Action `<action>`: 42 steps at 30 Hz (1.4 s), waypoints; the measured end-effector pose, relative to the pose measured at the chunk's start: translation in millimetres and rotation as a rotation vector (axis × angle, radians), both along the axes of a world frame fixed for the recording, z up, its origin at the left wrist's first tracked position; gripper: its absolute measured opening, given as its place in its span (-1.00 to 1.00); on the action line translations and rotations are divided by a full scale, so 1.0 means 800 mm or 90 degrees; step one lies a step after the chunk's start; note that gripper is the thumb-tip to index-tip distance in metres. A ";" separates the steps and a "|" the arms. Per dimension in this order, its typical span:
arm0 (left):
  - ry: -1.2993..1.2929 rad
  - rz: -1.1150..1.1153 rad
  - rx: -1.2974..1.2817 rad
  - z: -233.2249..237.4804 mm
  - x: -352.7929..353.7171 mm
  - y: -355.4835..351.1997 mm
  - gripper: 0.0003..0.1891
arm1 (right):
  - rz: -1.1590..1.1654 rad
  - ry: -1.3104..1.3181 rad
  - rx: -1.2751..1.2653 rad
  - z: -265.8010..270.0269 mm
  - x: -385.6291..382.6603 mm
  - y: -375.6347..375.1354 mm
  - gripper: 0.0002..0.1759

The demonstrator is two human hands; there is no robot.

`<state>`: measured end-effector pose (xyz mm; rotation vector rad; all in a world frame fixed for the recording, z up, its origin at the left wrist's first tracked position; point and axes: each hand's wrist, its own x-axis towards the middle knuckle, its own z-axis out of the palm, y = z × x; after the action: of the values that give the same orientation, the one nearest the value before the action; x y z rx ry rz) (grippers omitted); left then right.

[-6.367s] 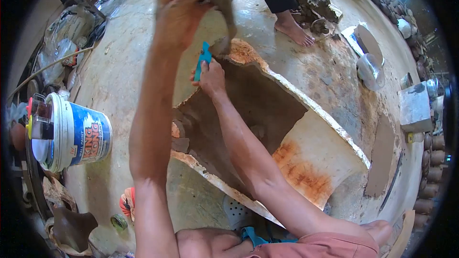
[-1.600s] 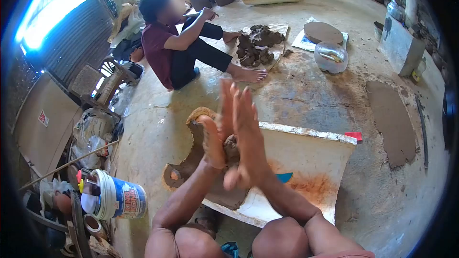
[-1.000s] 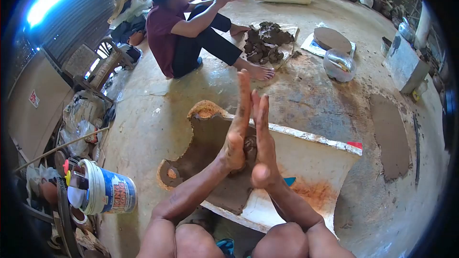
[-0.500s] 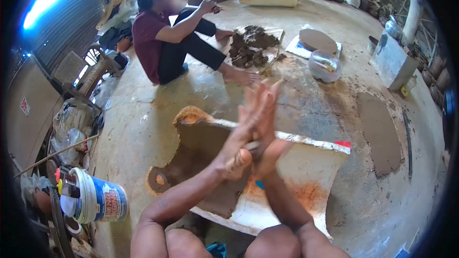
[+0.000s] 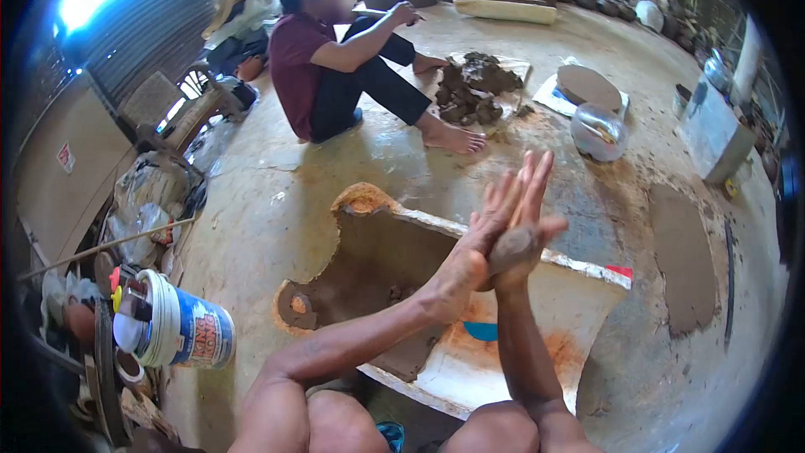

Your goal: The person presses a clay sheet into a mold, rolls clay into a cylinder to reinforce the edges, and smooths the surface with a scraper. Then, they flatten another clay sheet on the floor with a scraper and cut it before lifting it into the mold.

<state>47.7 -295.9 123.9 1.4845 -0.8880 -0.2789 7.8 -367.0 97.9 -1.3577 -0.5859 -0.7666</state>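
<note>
My left hand [image 5: 470, 256] and my right hand [image 5: 524, 239] are raised with their palms pressed around a lump of grey-brown clay [image 5: 511, 250]. The fingers point up and away, stretched out. Below the hands lies a large curved white mould [image 5: 537, 327], its left part lined with dark clay [image 5: 377, 264]. A rough orange-brown rim shows at its left corners. Small clay bits lie on the lining near my left wrist.
A person [image 5: 306, 75] sits at the upper left beside a clay heap [image 5: 478, 88]. A round slab [image 5: 589, 88], a clear tub [image 5: 598, 132] and a concrete block [image 5: 713, 134] are at the right. A labelled bucket [image 5: 197, 331] stands at the left.
My hands have moved right in view, and the clay between them shows more clearly. The surroundings have shifted right in view. The seated person's hand remains raised.
</note>
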 end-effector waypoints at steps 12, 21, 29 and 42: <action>-0.014 0.062 -0.210 -0.025 0.026 -0.001 0.32 | -0.013 -0.020 0.004 -0.010 0.014 -0.003 0.04; -0.076 0.116 -0.259 -0.026 0.046 0.003 0.22 | 0.001 0.054 0.040 -0.019 0.023 0.002 0.22; 0.393 0.220 -0.361 -0.027 0.029 -0.014 -0.19 | -0.217 0.129 0.190 -0.008 0.065 -0.034 0.27; 0.030 0.141 -0.404 -0.034 0.063 -0.010 0.13 | -0.070 0.112 0.020 -0.004 0.060 -0.005 0.39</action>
<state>98.4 -304.1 96.4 0.9652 -0.6795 0.1284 56.1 -370.7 94.9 -1.4198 -0.3618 -0.7326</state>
